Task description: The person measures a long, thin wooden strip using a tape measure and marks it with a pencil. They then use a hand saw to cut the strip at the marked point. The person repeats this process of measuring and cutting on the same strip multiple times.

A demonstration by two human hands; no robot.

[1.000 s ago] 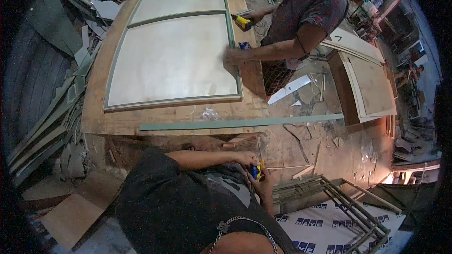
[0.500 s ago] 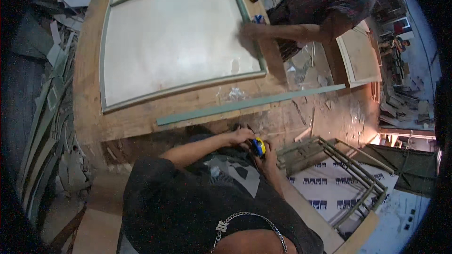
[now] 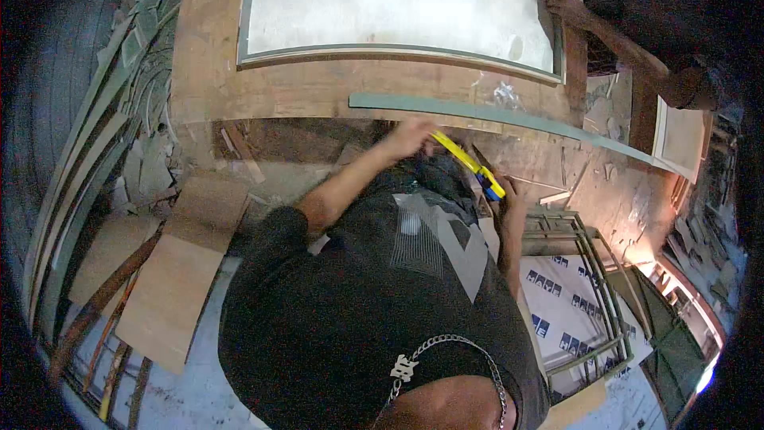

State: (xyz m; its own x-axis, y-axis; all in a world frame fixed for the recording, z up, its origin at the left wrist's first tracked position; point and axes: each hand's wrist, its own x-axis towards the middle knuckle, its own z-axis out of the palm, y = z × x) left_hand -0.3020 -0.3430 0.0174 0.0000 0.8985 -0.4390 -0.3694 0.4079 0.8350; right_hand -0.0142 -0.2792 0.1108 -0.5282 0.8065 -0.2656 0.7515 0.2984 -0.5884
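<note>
A yellow and blue tape measure (image 3: 491,184) is in my right hand (image 3: 509,196), whose fingers are closed around its case. My left hand (image 3: 411,138) is closed on the free end of the yellow blade (image 3: 456,153), which stretches between my two hands in front of my body. Just beyond them, a long grey-green strip (image 3: 477,113) lies along the near edge of the wooden worktable (image 3: 302,89), its right end reaching past the table. Farther back on the table rests a white panel (image 3: 398,4) with a grey-green frame.
At the far right a co-worker's hand (image 3: 567,9) is at the panel's right edge. Metal frames (image 3: 593,295) lie over a printed white sheet at my right. Brown boards (image 3: 171,295) are at my left, with long strips (image 3: 87,191) and scraps piled beyond.
The blade has come out of the tape measure as my hands moved apart. My view has shifted, so the table and panel appear higher and farther right.
</note>
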